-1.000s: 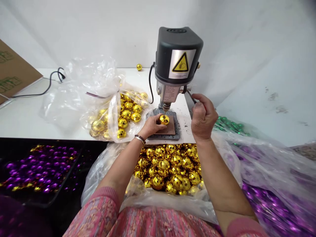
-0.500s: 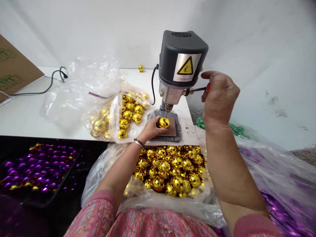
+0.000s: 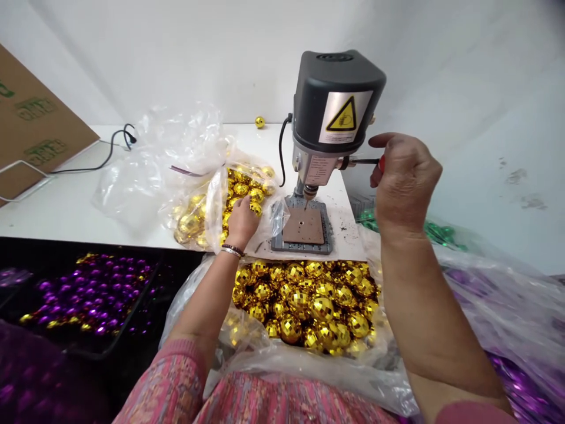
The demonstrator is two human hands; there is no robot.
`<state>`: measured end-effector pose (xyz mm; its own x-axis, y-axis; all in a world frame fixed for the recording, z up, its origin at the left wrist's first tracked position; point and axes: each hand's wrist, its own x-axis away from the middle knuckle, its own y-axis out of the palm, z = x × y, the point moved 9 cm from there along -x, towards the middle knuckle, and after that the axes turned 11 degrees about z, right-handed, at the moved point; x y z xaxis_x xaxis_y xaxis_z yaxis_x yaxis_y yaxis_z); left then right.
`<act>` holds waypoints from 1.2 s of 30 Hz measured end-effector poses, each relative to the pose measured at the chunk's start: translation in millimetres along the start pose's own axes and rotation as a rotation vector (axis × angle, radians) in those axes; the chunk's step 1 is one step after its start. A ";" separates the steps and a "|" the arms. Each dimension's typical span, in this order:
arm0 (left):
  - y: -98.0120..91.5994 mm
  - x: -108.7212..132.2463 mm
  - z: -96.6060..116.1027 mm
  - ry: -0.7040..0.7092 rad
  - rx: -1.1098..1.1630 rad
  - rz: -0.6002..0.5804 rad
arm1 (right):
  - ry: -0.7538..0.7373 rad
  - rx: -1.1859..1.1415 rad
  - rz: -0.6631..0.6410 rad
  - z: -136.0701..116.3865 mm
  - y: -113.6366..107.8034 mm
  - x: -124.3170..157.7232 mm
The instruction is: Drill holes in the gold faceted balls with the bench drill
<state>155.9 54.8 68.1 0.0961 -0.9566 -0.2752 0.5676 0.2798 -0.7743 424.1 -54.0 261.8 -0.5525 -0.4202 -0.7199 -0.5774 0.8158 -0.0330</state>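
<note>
Surface [image 3: 66, 212] bearing drill press [image 3: 339, 76] and plastic bag [image 3: 159, 153]. Right hand [image 3: 404, 182] curled round the press lever [image 3: 365, 161]; left hand [image 3: 242, 224] at a gold ball [image 3: 255, 208] in the bag, grip indeterminable. Film [image 3: 279, 218] overlapping the base [image 3: 328, 229] could snag the bit [image 3: 306, 204] if dragged inward. Since the earlier frame, left hand moved from base to bag.

A small workshop for drilling decorative balls.
A bench drill press [image 3: 316, 166] with a yellow warning label [image 3: 344, 118] stands on a white table [image 3: 57, 218] right of centre, dark specks [image 3: 350, 228] scattered beside its base; faceted gold balls [image 3: 300, 299] fill a plastic bag [image 3: 348, 371] at lower centre, shiny purple pieces [image 3: 95, 288] crowd a dark tray [image 3: 136, 306] at lower left, and a printed cardboard box [image 3: 48, 129] stands at upper left.
</note>
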 end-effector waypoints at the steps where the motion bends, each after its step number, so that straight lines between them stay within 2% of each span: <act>1: 5.7 -1.3 -3.4 0.029 -0.082 -0.056 | 0.012 -0.005 0.008 -0.5 -0.8 0.7; 4: 21.4 1.7 -4.5 0.144 -0.225 -0.185 | 0.013 -0.014 0.023 -2.4 -2.2 2.3; 7: 23.6 1.7 -6.9 0.138 -0.262 -0.184 | 0.011 -0.028 0.025 -1.9 -2.5 3.0; 9: 17.5 -0.2 -7.7 0.107 -0.203 -0.150 | 0.030 -0.043 0.021 0.0 -2.2 3.5; 11: 8.7 -0.2 -6.2 0.073 -0.026 -0.139 | 0.045 -0.050 0.020 1.2 -1.9 3.9; 12: 6.4 2.0 -3.8 0.056 0.113 -0.174 | 0.044 -0.046 0.021 1.1 -1.7 4.0; 16: 13.9 28.7 22.8 -0.039 0.756 -0.545 | 0.028 -0.044 0.037 -0.9 -1.7 3.6; 17: 16.8 36.3 30.2 -0.070 0.855 -0.620 | 0.035 -0.044 0.038 -0.5 -1.7 3.4; 19: 24.6 46.9 40.7 -0.125 0.927 -0.687 | 0.059 -0.029 0.021 1.0 -0.7 3.5; 22: 39.2 51.9 49.5 -0.147 0.847 -0.665 | 0.071 -0.008 -0.016 1.1 0.4 4.2; 27: 48.9 37.0 55.4 -0.064 0.682 -0.482 | 0.059 0.010 -0.022 2.1 -1.5 5.3; 36: 56.7 30.4 61.9 -0.023 0.510 -0.472 | 0.053 0.007 -0.047 0.8 -2.1 8.0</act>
<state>241.6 36.5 51.1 -0.2416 -0.9695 0.0416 0.8655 -0.2347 -0.4425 421.4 -58.7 255.6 -0.5556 -0.4785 -0.6800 -0.5993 0.7973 -0.0714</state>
